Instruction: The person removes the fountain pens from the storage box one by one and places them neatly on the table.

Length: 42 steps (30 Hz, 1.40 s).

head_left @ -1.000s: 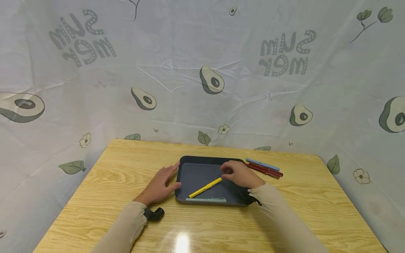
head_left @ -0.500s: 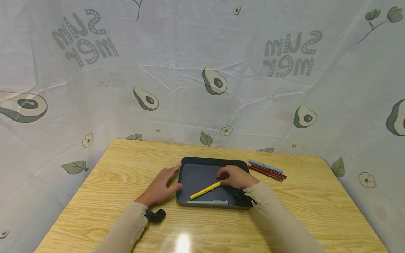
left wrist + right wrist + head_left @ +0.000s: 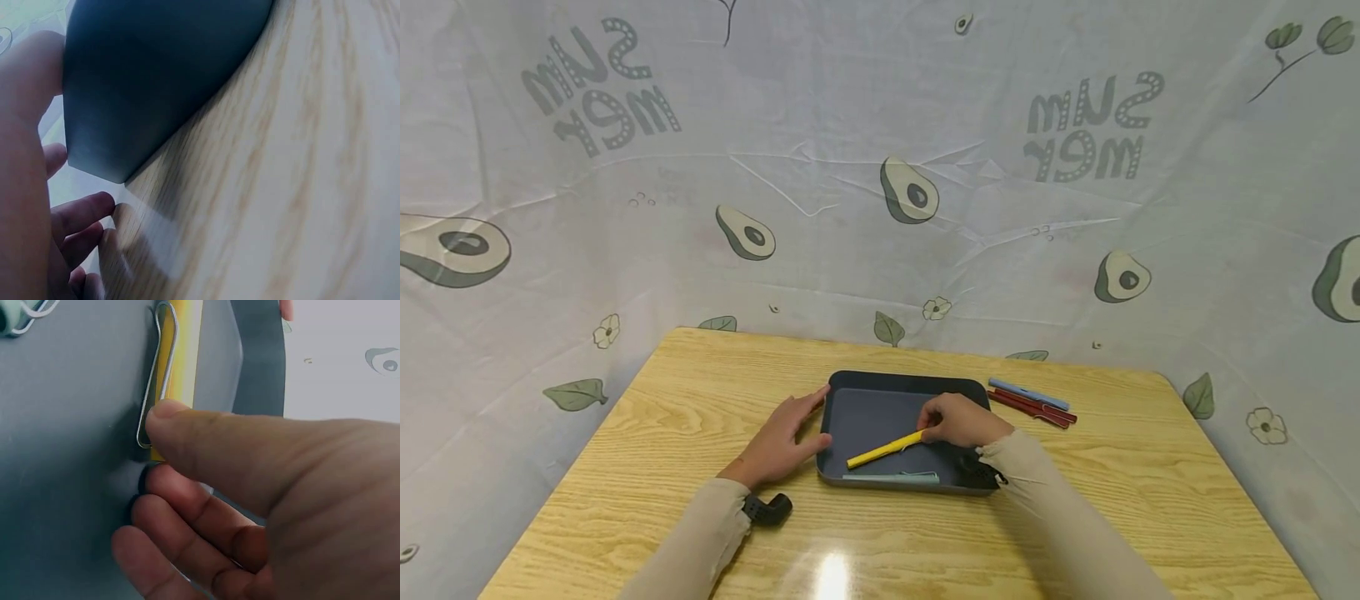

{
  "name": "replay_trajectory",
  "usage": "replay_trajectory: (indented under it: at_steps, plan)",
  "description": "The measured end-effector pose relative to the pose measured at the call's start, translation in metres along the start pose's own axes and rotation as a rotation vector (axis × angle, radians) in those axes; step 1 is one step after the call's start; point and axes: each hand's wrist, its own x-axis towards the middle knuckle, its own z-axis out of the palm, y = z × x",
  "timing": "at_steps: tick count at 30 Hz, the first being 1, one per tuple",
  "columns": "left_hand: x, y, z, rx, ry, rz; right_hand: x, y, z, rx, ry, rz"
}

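A dark grey tray (image 3: 865, 408) sits on the wooden table. In it lies a yellow pen (image 3: 883, 450) set at a slant, with a wire clip (image 3: 165, 356) on its cap. My right hand (image 3: 962, 419) pinches the pen's cap end between thumb and fingers, low over the tray floor. A pale teal pen (image 3: 891, 479) lies along the tray's near wall. My left hand (image 3: 778, 442) rests at the tray's left side, fingers spread, thumb at the rim. In the left wrist view, fingers (image 3: 84, 212) stand beside the tray's outer wall (image 3: 156, 69).
Right of the tray, a light blue pen (image 3: 1028, 393) and dark red pens (image 3: 1033, 408) lie close together on the table (image 3: 1150, 483). A printed cloth (image 3: 820, 275) hangs behind the table's back edge.
My right hand has come down onto the yellow pen's cap end and taken hold of it. The pen's near end has shifted slightly. My left hand stays at the tray's side.
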Motion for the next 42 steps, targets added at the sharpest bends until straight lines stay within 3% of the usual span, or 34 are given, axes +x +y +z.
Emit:
replay_trajectory:
  at_steps: [15, 22, 30, 42]
  plan:
    - [0.002, 0.000, 0.001, -0.005, -0.003, -0.015, -0.003, 0.002, -0.003, -0.063, 0.051, -0.056]
    - [0.002, 0.002, 0.000, -0.011, -0.010, -0.018, -0.009, 0.007, -0.011, -0.042, 0.111, -0.112]
    - [0.000, 0.001, -0.001, -0.007, 0.004, -0.013, -0.020, 0.007, -0.020, 0.030, 0.219, -0.087]
    - [-0.001, 0.004, 0.000, 0.002, 0.035, 0.026, -0.047, 0.015, -0.026, 0.087, 0.334, 0.016]
